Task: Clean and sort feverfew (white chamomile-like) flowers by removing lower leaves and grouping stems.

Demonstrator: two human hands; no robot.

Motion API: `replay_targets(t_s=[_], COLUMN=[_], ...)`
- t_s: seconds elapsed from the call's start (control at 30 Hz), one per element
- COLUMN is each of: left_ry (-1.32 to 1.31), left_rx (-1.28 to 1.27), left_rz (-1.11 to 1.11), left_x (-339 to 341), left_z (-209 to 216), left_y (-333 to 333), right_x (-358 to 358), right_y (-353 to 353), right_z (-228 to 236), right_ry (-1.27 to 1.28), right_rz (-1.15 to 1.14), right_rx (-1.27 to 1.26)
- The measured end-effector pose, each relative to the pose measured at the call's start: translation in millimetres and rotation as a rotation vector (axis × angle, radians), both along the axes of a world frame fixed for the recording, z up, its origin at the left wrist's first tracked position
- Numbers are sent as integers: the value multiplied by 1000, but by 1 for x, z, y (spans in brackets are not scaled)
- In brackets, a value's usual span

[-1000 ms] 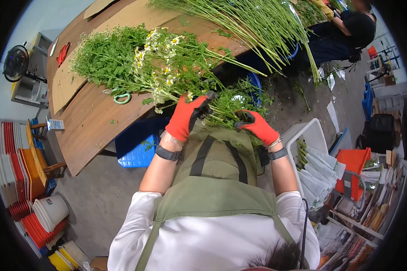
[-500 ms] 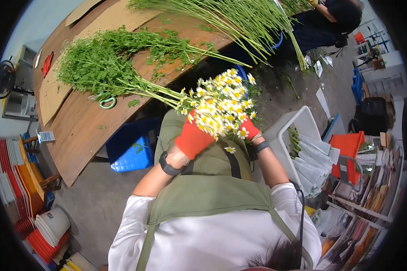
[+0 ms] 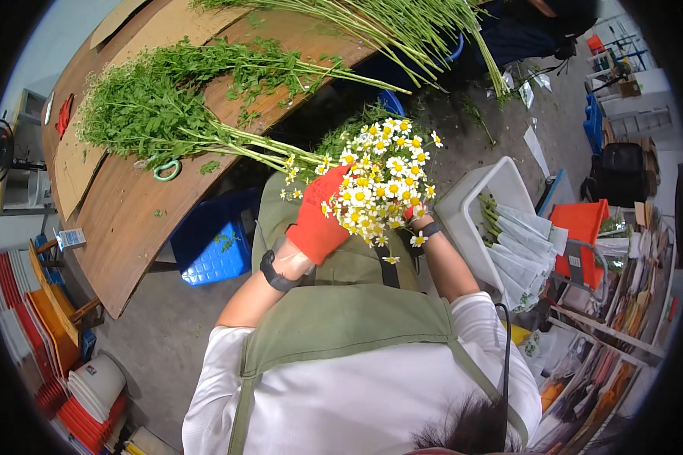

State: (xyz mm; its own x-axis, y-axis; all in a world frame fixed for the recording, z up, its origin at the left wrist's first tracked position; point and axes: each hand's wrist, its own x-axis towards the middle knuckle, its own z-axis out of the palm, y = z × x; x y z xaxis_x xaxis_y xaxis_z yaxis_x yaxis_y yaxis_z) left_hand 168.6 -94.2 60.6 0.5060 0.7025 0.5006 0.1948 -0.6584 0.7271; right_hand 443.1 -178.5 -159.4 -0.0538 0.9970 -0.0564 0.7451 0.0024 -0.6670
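A bunch of small white daisy-like flowers with yellow centres (image 3: 387, 178) is over my lap, its green leaves showing on the far side. My left hand (image 3: 319, 220), in a red glove, is closed around the bunch from the left, its fingertips lost among the blooms. My right hand (image 3: 412, 213) is at the bunch's right side; only a bit of red glove shows, as flower heads cover its fingers. Left of the bunch, long leafy stems (image 3: 152, 106) lie on the wooden table (image 3: 133, 227), their cut ends reaching past its edge toward my left hand.
Green-handled scissors (image 3: 167, 171) lie beside the leafy stems. Long bare stems (image 3: 387, 38) overhang the table's far edge. A blue crate (image 3: 216, 246) stands under the table. To my right, a white bin (image 3: 463, 199) holds paper-wrapped bundles (image 3: 520, 258); an orange bag (image 3: 577, 235) is beyond it.
The flower heads have turned and spread a little toward me and rightward, now covering more of my right hand. My left hand still grips the bunch. The whole view has shifted slightly.
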Motion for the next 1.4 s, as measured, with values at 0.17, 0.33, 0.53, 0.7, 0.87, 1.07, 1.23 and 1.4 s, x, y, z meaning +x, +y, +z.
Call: replay_targets(t_s=[0.17,0.33,0.53,0.7,0.87,1.07,1.23,1.4], left_ry=[47,-39,-16,-18,-438,-150,42,-69], left_rx=[-154,-195,-315,-354,-632,-129,-105,-444], left_rz=[-55,-47,-60,-111,-253,-95,-96,-122], left_x=[2,4,3,1,-5,1,5,5], left_z=[5,-2,1,2,-32,-18,-8,13], left_y=[3,1,0,5,1,4,9,6], right_x=[-18,-25,-24,28,-16,-46,-94,-112], right_y=[-2,6,1,-8,26,20,25,31], right_z=[33,68,63,6,214,333,374,360], right_ry=[436,474,612,7,423,417,-53,-254], right_rz=[-266,-189,-214,34,-395,-161,158,211], right_rx=[-107,-30,-14,6,143,644,581,525])
